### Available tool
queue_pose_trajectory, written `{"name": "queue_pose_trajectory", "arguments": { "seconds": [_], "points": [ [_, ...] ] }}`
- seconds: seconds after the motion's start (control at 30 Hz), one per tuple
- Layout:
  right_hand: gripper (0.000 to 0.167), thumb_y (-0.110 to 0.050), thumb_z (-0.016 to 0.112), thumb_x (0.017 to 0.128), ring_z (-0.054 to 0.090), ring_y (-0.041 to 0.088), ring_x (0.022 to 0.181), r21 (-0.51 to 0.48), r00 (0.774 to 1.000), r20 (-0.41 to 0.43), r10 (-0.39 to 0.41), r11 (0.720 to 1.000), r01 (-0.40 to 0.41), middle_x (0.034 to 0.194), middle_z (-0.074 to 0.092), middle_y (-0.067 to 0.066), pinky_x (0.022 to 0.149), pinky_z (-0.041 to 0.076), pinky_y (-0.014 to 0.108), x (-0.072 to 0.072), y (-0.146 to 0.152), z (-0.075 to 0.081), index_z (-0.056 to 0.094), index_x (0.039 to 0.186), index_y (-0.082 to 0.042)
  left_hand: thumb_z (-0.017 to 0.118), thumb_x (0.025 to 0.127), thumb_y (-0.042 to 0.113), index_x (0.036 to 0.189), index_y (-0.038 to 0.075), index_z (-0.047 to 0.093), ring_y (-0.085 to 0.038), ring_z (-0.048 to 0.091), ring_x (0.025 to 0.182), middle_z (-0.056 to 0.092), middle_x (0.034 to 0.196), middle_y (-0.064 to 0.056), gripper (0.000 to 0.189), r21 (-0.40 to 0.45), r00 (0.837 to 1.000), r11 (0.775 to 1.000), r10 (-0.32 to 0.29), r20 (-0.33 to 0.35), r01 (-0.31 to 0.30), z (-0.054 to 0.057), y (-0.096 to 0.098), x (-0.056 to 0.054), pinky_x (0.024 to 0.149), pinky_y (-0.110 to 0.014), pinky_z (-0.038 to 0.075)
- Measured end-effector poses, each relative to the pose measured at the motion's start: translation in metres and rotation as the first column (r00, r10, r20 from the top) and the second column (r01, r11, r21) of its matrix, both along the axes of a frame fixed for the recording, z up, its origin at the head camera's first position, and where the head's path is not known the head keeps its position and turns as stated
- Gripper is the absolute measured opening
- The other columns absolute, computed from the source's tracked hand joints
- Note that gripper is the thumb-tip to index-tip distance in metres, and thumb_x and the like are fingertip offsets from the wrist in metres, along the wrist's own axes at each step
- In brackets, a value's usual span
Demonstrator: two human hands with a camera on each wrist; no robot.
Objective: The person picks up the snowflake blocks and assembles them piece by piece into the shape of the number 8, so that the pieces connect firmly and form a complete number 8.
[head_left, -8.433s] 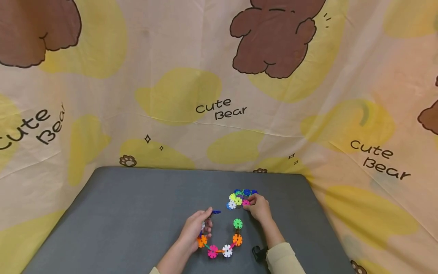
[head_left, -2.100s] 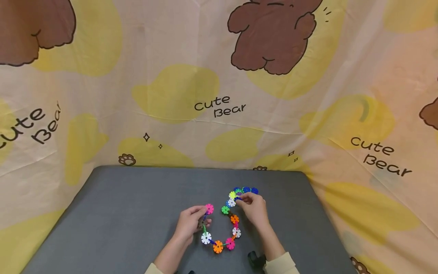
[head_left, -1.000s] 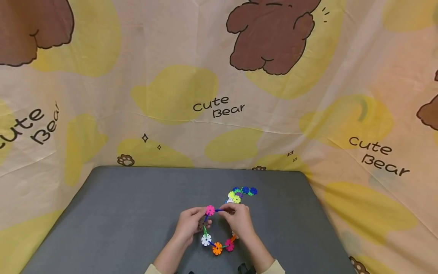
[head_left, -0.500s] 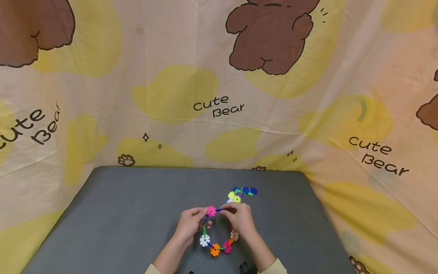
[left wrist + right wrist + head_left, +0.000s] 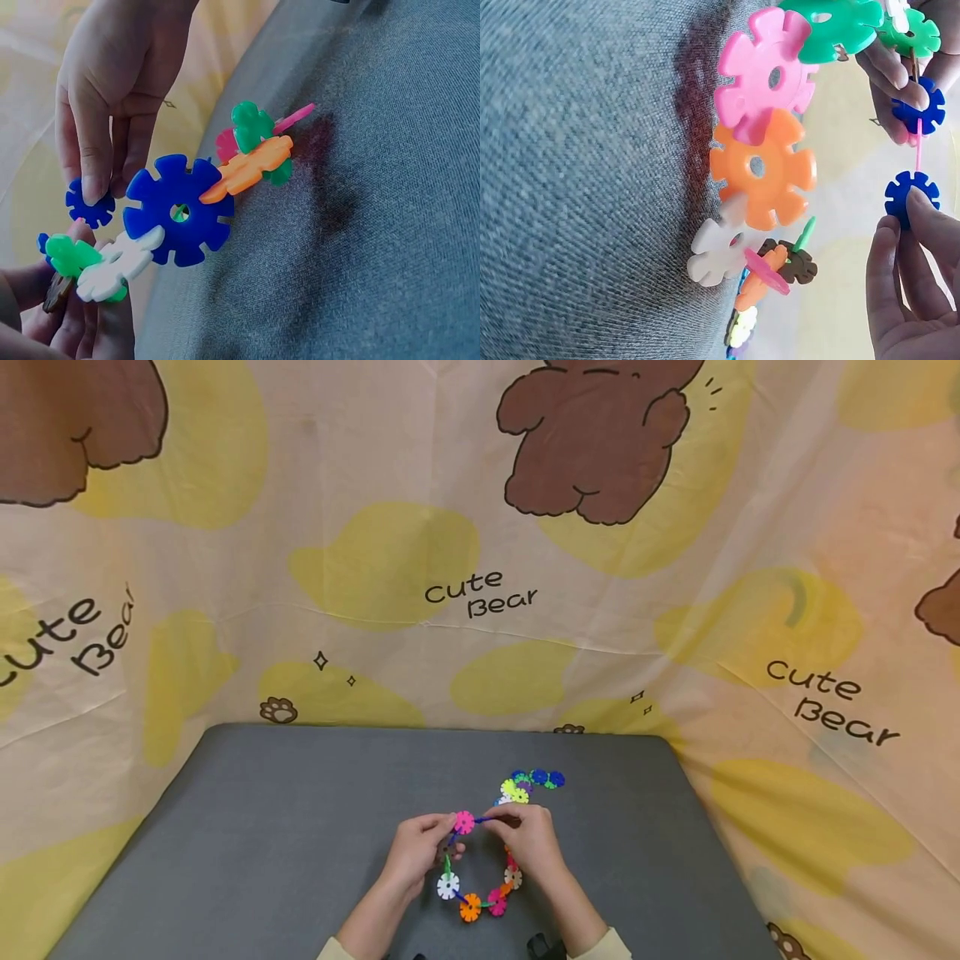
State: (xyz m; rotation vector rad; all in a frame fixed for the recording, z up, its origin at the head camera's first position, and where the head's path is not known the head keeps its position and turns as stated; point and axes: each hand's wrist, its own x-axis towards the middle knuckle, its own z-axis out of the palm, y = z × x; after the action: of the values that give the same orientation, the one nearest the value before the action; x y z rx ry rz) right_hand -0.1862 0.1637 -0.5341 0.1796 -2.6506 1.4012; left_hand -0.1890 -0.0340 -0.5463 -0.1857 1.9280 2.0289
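My left hand [image 5: 414,856] pinches the upper end of a chain of slotted plastic snowflake discs, at a pink disc [image 5: 464,822]. The chain curves below both hands, with a white disc [image 5: 447,886], an orange disc [image 5: 470,907] and others interlocked edge to edge. My right hand [image 5: 528,839] pinches a loose-ended blue disc [image 5: 907,187] between thumb and fingers. Its rim meets the edge-on pink disc in the right wrist view. Another blue disc [image 5: 178,211] sits further along the chain in the left wrist view. The right hand partly hides the chain's far end.
A small pile of blue, green, yellow and white discs [image 5: 538,777] lies on the grey table [image 5: 322,810] beyond my right hand. A black object [image 5: 542,946] is near the right wrist. A printed bear curtain [image 5: 375,568] hangs behind the table.
The pink disc has joined the left hand's end of the chain. My right hand has brought a blue disc leftward from the pile to it. Over the last second both hands barely move.
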Motion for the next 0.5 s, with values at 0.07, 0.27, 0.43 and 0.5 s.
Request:
{"name": "queue_pose_trajectory", "arguments": {
  "seconds": [0.07,0.27,0.43,0.5],
  "points": [
    [0.006,-0.014,0.081,0.085,0.065,0.006,0.074,0.013,1.0,-0.015,0.003,1.0,-0.003,0.084,0.075,-0.006,0.069,0.056,0.02,-0.001,-0.001,0.0,0.081,0.088,-0.019,0.063,0.101,0.032,0.117,-0.002,0.071,-0.019,0.073,0.074,0.074,0.102,-0.018,0.038,0.003,1.0,1.0,0.002,0.0,-0.002,0.0,0.0,-0.001,0.073,-0.037,0.061],
    [0.006,-0.012,0.083,0.083,0.069,0.004,0.074,0.215,0.976,-0.185,0.115,0.974,-0.074,0.084,0.077,-0.004,0.068,0.057,0.02,-0.002,-0.004,-0.005,0.082,0.087,-0.016,0.06,0.103,0.026,0.12,-0.006,0.068,-0.017,0.071,0.072,0.072,0.102,-0.011,0.038,0.023,0.999,1.0,0.012,-0.034,-0.011,0.001,0.001,-0.002,0.071,-0.037,0.062],
    [0.006,-0.011,0.084,0.081,0.07,0.004,0.072,0.239,0.94,-0.32,0.116,0.97,-0.039,0.082,0.077,-0.003,0.066,0.057,0.018,-0.003,-0.006,-0.01,0.082,0.086,-0.013,0.06,0.103,0.025,0.122,-0.007,0.067,-0.016,0.07,0.071,0.071,0.104,-0.014,0.037,0.039,0.998,0.998,0.048,-0.051,-0.047,0.001,0.002,-0.004,0.069,-0.035,0.061],
    [0.007,-0.009,0.085,0.08,0.069,0.004,0.07,0.194,0.932,-0.352,0.08,0.981,-0.011,0.081,0.077,-0.003,0.064,0.056,0.018,-0.004,-0.006,-0.01,0.081,0.084,-0.013,0.06,0.103,0.025,0.121,-0.007,0.067,-0.016,0.07,0.069,0.07,0.104,-0.015,0.037,0.036,0.996,0.997,0.068,-0.054,-0.066,0.001,0.001,-0.005,0.068,-0.035,0.061]
  ]
}}
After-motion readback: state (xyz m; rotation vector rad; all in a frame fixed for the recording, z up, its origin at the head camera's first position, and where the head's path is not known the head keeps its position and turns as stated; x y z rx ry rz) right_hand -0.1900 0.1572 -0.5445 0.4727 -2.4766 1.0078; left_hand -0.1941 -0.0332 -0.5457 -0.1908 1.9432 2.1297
